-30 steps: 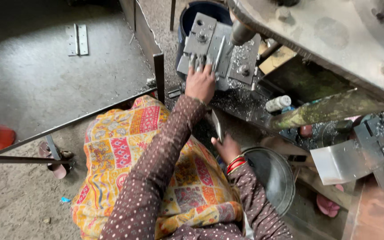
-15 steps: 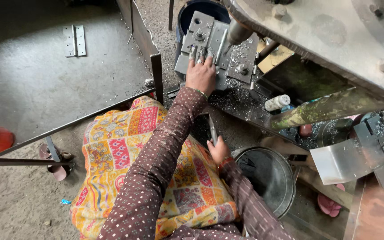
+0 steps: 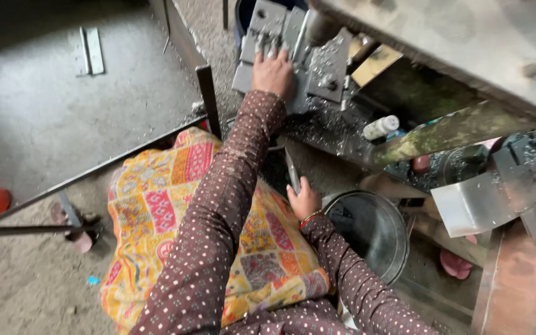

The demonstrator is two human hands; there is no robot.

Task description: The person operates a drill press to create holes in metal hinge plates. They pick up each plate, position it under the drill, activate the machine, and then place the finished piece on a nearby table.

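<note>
Head view: a seated worker's left hand (image 3: 274, 71) presses flat, fingers spread, on the grey metal press fixture (image 3: 293, 56) at the machine bed's near edge, while the right hand (image 3: 304, 200) grips a thin metal strip (image 3: 292, 174) beside the steel bucket (image 3: 373, 232), seemingly mid-feed, with careful alignment likely needed.

A grey concrete floor (image 3: 51, 111) fills the upper left of the frame, lit by soft daylight. A dark metal frame bar (image 3: 94, 170) crosses it diagonally. Two flat metal strips (image 3: 88, 51) lie near the top left.
</note>
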